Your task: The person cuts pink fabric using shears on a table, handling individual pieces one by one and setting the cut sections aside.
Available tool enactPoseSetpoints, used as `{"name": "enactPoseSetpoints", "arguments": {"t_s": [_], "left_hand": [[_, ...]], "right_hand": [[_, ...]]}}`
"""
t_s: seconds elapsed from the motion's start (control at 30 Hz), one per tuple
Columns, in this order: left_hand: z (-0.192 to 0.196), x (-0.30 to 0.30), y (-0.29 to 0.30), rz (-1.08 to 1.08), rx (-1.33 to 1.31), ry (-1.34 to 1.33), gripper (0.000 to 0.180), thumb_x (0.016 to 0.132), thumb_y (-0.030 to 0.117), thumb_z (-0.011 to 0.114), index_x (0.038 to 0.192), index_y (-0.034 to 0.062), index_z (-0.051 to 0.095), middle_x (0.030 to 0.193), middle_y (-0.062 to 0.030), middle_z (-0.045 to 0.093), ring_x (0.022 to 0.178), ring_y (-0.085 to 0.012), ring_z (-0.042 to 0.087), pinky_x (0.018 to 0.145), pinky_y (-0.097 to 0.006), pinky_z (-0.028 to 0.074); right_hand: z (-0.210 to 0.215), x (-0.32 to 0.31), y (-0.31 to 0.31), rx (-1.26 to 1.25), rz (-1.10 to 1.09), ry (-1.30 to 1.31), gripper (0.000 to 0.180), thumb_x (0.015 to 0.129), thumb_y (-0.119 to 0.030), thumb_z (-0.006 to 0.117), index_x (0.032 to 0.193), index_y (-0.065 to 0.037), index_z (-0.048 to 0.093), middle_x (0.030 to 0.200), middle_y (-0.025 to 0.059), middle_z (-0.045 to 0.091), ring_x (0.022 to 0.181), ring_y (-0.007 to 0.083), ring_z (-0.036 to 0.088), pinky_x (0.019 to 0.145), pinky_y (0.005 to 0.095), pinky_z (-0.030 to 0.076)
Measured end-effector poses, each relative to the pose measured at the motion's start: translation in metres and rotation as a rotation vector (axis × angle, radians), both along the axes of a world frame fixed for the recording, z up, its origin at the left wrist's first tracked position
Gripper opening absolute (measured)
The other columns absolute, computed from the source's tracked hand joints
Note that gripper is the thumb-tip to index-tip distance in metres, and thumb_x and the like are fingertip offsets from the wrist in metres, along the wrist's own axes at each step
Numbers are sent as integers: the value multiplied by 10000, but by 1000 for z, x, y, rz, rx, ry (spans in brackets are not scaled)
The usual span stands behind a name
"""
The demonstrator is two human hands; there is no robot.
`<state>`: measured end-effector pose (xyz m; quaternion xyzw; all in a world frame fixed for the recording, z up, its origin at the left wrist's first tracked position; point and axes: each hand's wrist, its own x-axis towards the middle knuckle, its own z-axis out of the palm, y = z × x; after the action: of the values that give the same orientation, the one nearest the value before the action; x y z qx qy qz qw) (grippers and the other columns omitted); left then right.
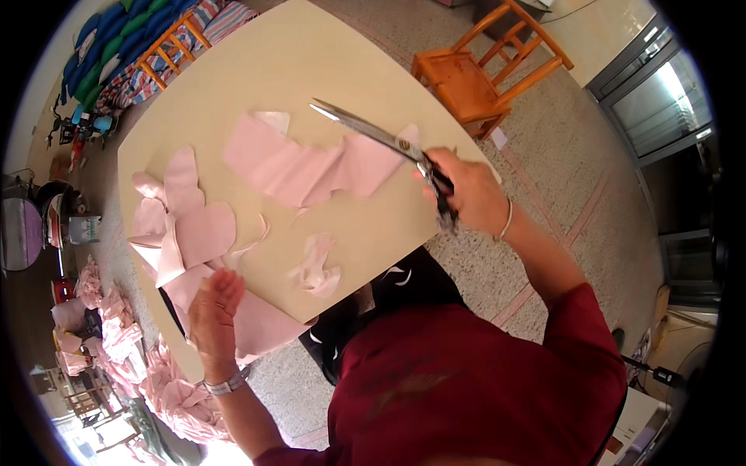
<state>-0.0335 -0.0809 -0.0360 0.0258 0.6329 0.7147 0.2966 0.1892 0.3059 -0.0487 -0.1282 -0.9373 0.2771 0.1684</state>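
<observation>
My right hand (474, 194) grips the black handles of a pair of large metal scissors (365, 128). Their blades point to the far left, closed or nearly so, above a creased strip of pink fabric (287, 167). At the table's left lies a loose stack of cut pink fabric pieces (206, 225) with rounded lobes. Over the near edge of that stack is my left hand (214, 318), its fingers extended and nothing seen in them. Between the hands, a small pale pink scrap (317, 272) and a thin curled offcut (264, 229) rest on the table.
The cream table (350, 62) has curved edges. Beyond its right side stands a wooden chair (462, 85); another chair back (171, 50) shows at the far left. Heaps of pink fabric (116, 326) cover the floor on the left. Blue and green bundles (120, 43) lie behind.
</observation>
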Motion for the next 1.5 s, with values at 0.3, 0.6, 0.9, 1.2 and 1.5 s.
{"name": "enactPoseSetpoints", "arguments": {"t_s": [0.3, 0.6, 0.9, 1.2, 1.5], "left_hand": [[-9, 48, 82, -351, -690, 1175, 567, 847, 203, 703, 1313, -46, 497, 1346, -279, 484, 1259, -398, 469, 1050, -432, 388], [11, 119, 101, -1021, -499, 1259, 577, 783, 210, 771, 1270, -4, 548, 1357, -272, 477, 1230, -411, 492, 1037, -436, 402], [-16, 89, 122, -496, -143, 183, 406, 947, 266, 629, 1247, 5, 549, 1158, -86, 627, 1021, -220, 617, 912, -330, 479], [-29, 107, 142, -310, 215, -239, 387, 939, 134, 622, 1279, -13, 508, 1218, -109, 595, 1124, -217, 579, 961, -388, 488], [-16, 97, 133, -41, 363, -188, 377, 940, 75, 582, 1303, 30, 492, 1228, -89, 587, 1129, -219, 579, 976, -392, 492]], "right_hand": [[-30, -39, 25, 102, -184, -49, 425, 831, -214, 696, 1188, -103, 496, 773, 177, 624, 719, 363, 627, 623, 429, 472], [-34, -32, 25, -2, -79, 8, 333, 811, -161, 711, 1077, -53, 542, 767, 120, 643, 693, 291, 643, 611, 387, 479], [3, -12, -14, -923, 283, 0, 334, 818, -106, 748, 1055, 39, 564, 780, 44, 647, 714, 80, 589, 632, 232, 474], [17, -14, -42, -959, 265, -82, 278, 850, -144, 723, 1015, 8, 559, 734, 20, 620, 610, 57, 525, 529, 233, 408], [13, -2, -42, -1124, 92, -54, 399, 859, -237, 744, 1091, 1, 523, 821, 103, 686, 505, 74, 517, 442, 223, 389]]}}
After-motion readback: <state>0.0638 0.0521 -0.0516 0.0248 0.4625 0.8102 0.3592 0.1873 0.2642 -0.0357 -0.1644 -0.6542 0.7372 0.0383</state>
